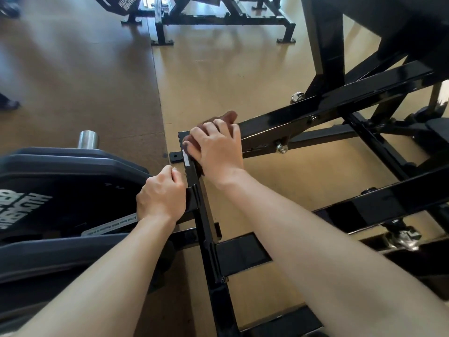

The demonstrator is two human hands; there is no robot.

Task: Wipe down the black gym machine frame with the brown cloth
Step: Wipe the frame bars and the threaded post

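The black gym machine frame runs from the lower middle up to an end near the centre, where angled bars branch off to the right. The brown cloth lies on the top end of the upright bar, mostly hidden under my right hand, which presses it against the bar with fingers curled over it. My left hand grips the left side of the same bar a little lower, fingers curled round the edge.
A black weight plate with a steel peg sits at the left. More black machine frames stand at the top. Tan floor mats lie between the machines.
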